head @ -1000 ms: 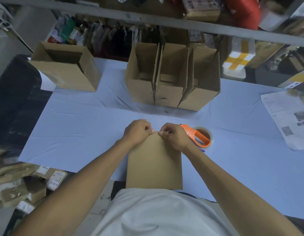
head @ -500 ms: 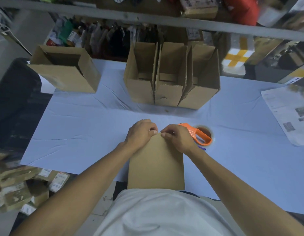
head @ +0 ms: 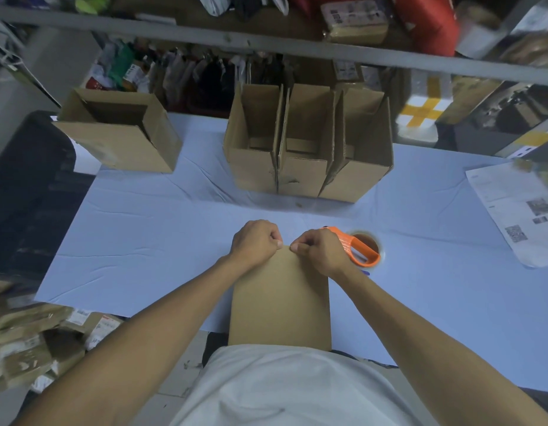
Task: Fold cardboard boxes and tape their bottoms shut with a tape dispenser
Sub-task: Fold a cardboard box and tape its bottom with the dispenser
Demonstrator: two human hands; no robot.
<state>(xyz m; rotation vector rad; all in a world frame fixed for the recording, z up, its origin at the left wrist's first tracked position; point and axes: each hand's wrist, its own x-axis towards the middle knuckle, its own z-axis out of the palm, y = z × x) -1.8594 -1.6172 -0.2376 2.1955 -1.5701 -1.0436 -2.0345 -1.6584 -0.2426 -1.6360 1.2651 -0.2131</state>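
A flat brown cardboard box (head: 280,302) lies in front of me, its near end against my white shirt. My left hand (head: 256,241) and my right hand (head: 320,250) both pinch its far edge, fingertips almost meeting at the middle. An orange tape dispenser (head: 360,249) with a roll of tape lies on the table just right of my right hand.
Three folded open boxes (head: 306,170) stand side by side at the back of the blue table (head: 143,235). Another open box (head: 119,139) sits at the back left. Printed paper (head: 518,210) lies at the right. Packages (head: 36,336) are piled on the floor at the left.
Both hands stay pinched on the far edge of the flat box, which has barely shifted. The tape dispenser has not moved.
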